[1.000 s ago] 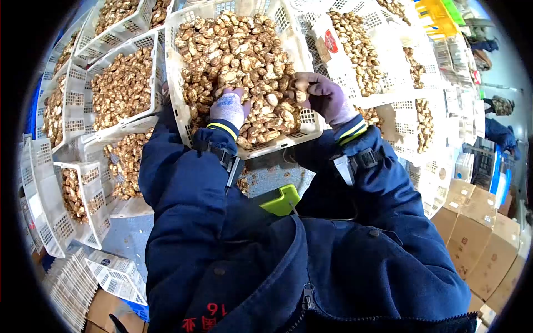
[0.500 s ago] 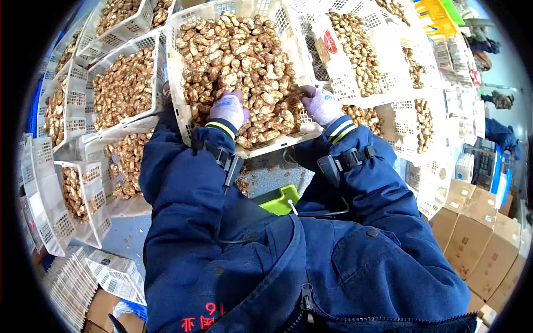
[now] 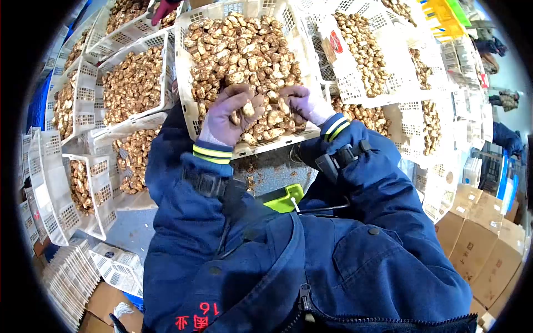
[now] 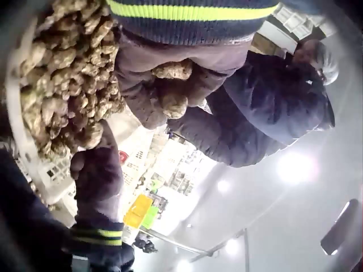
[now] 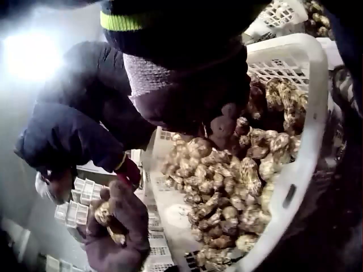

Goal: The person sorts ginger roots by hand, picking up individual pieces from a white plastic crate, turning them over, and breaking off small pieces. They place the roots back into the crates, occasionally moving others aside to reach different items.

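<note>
A white perforated crate [image 3: 272, 145] heaped with knobby brown-and-cream mushrooms [image 3: 239, 50] lies in front of me. My gloved left hand [image 3: 225, 114], raised over the near left of the heap, has its fingers curled round a couple of mushrooms [image 3: 248, 109]. The left wrist view shows one mushroom [image 4: 172, 70] within the palm and another [image 4: 174, 106] at the fingers. My right hand [image 3: 306, 104] is at the crate's right side, its fingers bent down to the heap. In the left wrist view, a mushroom [image 4: 91, 136] sits at the right hand's fingertips.
More mushroom-filled crates stand left [image 3: 133, 89] and right [image 3: 361, 55]. Another person's dark red glove [image 3: 164, 10] reaches over a crate at the far left. Below are a green-edged object [image 3: 286, 198] and the floor; cardboard boxes [image 3: 480, 244] are stacked at the right.
My left hand has risen from the heap and turned, now holding mushrooms. The right hand lowered from showing a mushroom, then shifted left over the heap. A dark red glove has appeared.
</note>
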Motion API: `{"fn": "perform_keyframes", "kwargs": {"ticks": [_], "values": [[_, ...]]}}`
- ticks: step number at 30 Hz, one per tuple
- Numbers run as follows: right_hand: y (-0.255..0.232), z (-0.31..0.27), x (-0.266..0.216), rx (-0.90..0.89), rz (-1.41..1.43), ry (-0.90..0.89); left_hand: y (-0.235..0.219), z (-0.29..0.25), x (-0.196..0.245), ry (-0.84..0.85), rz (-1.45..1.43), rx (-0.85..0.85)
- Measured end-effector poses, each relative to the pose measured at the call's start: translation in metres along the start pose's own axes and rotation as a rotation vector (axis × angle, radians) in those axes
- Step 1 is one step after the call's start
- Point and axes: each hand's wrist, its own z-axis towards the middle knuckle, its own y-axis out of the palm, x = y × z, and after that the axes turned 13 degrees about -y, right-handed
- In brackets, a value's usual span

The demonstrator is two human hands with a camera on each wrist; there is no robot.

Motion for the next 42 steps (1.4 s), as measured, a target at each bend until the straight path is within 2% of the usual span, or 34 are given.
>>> {"fn": "perform_keyframes", "kwargs": {"ticks": [1,2,3,4,7,8,10,11,12,14,15,16,18,19,20,22,23,24,25,26,27,28,29,30,31,32,34,35,36,38,39,40,42], "values": [[-0.003,0.000,-0.002,-0.019,0.061,-0.020,-0.001,-0.008,-0.013,0.084,0.013,0.037],[-0.006,0.000,-0.004,-0.037,0.122,-0.042,0.002,-0.017,-0.015,-0.037,-0.287,-0.059],[-0.006,0.002,0.003,0.005,-0.041,-0.094,-0.011,-0.013,-0.029,-0.081,-0.419,-0.084],[-0.004,0.005,0.009,0.045,-0.203,-0.147,0.006,-0.023,-0.031,-0.033,-0.338,0.136],[-0.012,0.008,0.020,0.070,-0.391,-0.145,-0.015,-0.006,-0.027,-0.139,-0.615,-0.345],[-0.012,0.008,0.021,0.082,-0.418,-0.112,-0.016,-0.006,-0.028,-0.134,-0.604,-0.295],[-0.010,0.006,0.019,0.056,-0.603,-0.171,-0.013,-0.007,-0.027,-0.118,-0.583,-0.192],[-0.005,0.004,0.017,0.039,-0.693,-0.201,-0.007,-0.008,-0.025,-0.110,-0.556,-0.075],[0.002,0.005,0.015,0.033,-0.697,-0.208,-0.005,-0.007,-0.024,-0.103,-0.556,-0.068],[0.018,-0.003,-0.006,0.019,-0.790,-0.346,-0.003,-0.005,-0.023,-0.092,-0.553,-0.058],[0.024,-0.002,-0.015,-0.065,-0.937,-0.231,-0.004,-0.004,-0.024,-0.083,-0.573,-0.110],[0.032,0.004,0.003,0.006,-1.034,-0.288,-0.003,-0.004,-0.024,-0.097,-0.588,-0.124],[0.043,0.012,0.002,-0.004,-1.123,-0.211,-0.001,-0.005,-0.022,-0.113,-0.613,-0.151],[0.045,0.016,0.002,0.004,-1.137,-0.227,0.005,-0.009,-0.018,-0.124,-0.605,-0.160],[0.044,0.017,0.001,0.012,-1.080,-0.227,0.004,-0.008,-0.018,-0.139,-0.608,-0.150],[0.034,0.013,-0.001,0.030,-0.972,-0.219,-0.001,-0.006,-0.020,-0.148,-0.605,-0.244],[0.029,0.012,-0.005,0.095,-0.950,-0.182,-0.007,-0.002,-0.026,-0.102,-0.529,-0.227],[0.019,0.010,-0.010,0.108,-0.634,-0.062,-0.014,0.004,-0.034,-0.055,-0.454,-0.210],[0.011,0.007,-0.016,0.108,-0.455,-0.169,-0.012,0.005,-0.037,-0.008,-0.382,-0.192],[0.007,0.005,-0.020,0.107,-0.274,-0.272,-0.011,0.003,-0.039,0.111,-0.068,-0.156],[0.003,-0.002,-0.023,0.137,0.062,-0.220,-0.011,-0.001,-0.043,0.226,0.248,-0.115],[0.002,-0.014,-0.047,0.081,0.132,-0.166,-0.005,-0.001,-0.039,-0.018,0.059,-0.062],[0.003,-0.022,-0.057,0.002,-0.003,-0.256,0.001,-0.001,-0.035,-0.240,-0.166,0.031],[0.004,-0.029,-0.067,-0.076,-0.138,-0.345,0.004,0.001,-0.038,-0.298,-0.205,-0.079],[0.013,-0.042,-0.094,-0.147,-0.213,-0.196,0.008,-0.001,-0.040,-0.311,-0.156,-0.096],[0.019,-0.043,-0.086,-0.101,-0.267,-0.419,0.011,-0.003,-0.041,-0.321,-0.107,-0.109],[0.016,-0.035,-0.080,0.115,-0.344,-0.578,0.004,0.001,-0.043,-0.322,-0.052,-0.272],[0.013,-0.040,-0.090,0.214,-0.084,-0.220,0.001,0.000,-0.041,-0.310,-0.015,-0.270],[-0.001,-0.040,-0.090,0.177,-0.024,-0.150,-0.001,0.000,-0.041,-0.301,0.023,-0.270],[-0.018,-0.029,-0.057,0.144,0.645,-0.123,0.004,-0.001,-0.039,-0.349,-0.101,-0.223],[-0.020,-0.023,-0.043,0.077,0.707,-0.235,0.007,0.000,-0.038,-0.369,-0.166,-0.201],[-0.008,-0.029,-0.051,0.096,0.608,-0.328,0.012,0.001,-0.037,-0.360,-0.194,-0.202],[0.011,-0.032,-0.073,0.076,0.438,-0.346,0.017,-0.001,-0.036,-0.342,-0.250,-0.195]]}}
